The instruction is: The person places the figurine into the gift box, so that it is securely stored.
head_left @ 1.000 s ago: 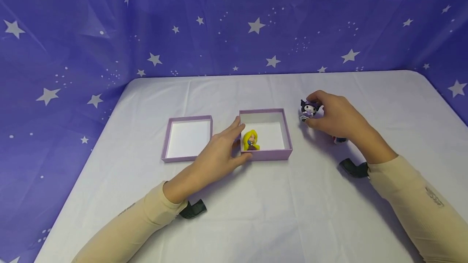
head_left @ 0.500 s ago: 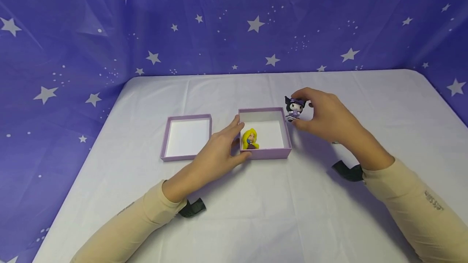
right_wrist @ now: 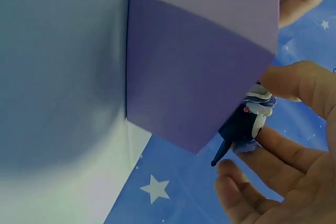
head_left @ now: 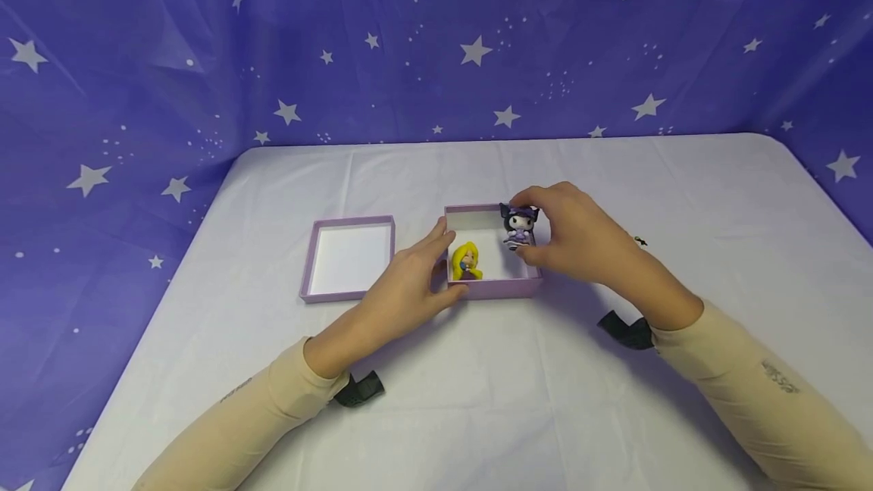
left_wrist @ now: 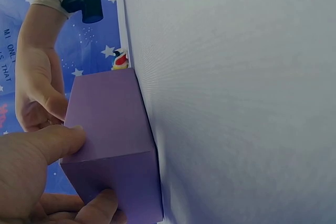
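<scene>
My left hand [head_left: 409,279] holds the left front corner of a purple open-topped box [head_left: 505,289]; the left wrist view shows its thumb on one wall and a finger against the adjoining side. A yellow-haired figurine [head_left: 467,261] sits upright inside, at the box's front left. With thumb and fingers, my right hand [head_left: 580,237] pinches a figurine with black pointed ears, white face and purple clothes [head_left: 520,227] over the box's right side. In the right wrist view, the box wall [right_wrist: 194,66] hides part of this figurine [right_wrist: 247,121].
A shallow purple lid [head_left: 348,296], white inside, lies left of the box. Another small figurine [left_wrist: 119,60], mostly hidden by my right wrist in the head view, stands to the right on the white-covered table [head_left: 450,415]. Behind hangs a blue starry cloth [head_left: 409,82].
My right hand has carried the black-eared figurine leftward, from the table right of the box to over the box's right side. The left hand has stayed at the box corner.
</scene>
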### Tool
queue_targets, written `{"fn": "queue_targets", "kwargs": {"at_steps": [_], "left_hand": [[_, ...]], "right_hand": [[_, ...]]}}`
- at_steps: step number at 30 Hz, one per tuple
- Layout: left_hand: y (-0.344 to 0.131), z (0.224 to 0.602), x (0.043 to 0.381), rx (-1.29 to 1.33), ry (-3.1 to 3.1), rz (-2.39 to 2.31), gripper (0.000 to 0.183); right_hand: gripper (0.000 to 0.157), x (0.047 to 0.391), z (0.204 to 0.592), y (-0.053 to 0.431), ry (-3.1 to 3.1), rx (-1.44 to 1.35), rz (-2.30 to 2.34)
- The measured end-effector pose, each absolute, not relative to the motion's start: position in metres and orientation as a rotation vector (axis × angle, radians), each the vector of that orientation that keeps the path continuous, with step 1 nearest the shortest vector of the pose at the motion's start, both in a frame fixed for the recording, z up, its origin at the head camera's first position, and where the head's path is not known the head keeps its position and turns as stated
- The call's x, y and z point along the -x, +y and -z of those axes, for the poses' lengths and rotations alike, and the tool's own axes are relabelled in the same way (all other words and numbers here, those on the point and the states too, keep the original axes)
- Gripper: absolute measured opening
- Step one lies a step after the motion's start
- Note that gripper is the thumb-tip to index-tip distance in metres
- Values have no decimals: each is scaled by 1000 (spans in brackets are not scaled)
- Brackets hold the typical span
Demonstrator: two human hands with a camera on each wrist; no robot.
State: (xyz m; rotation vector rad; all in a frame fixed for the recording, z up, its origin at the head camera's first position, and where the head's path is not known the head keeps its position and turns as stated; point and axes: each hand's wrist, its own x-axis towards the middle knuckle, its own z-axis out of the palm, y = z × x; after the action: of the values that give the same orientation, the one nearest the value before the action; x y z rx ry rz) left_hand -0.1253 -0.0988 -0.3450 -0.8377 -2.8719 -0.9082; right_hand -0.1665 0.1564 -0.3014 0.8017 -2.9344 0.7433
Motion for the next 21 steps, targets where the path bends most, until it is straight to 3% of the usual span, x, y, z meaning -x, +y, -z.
{"fn": "queue_targets", "kwargs": {"at_steps": [21], "left_hand": [[-100, 346, 126, 847, -2879, 924, 77]], "right_hand": [[56, 180, 320, 122, -2979, -1027, -474]]}}
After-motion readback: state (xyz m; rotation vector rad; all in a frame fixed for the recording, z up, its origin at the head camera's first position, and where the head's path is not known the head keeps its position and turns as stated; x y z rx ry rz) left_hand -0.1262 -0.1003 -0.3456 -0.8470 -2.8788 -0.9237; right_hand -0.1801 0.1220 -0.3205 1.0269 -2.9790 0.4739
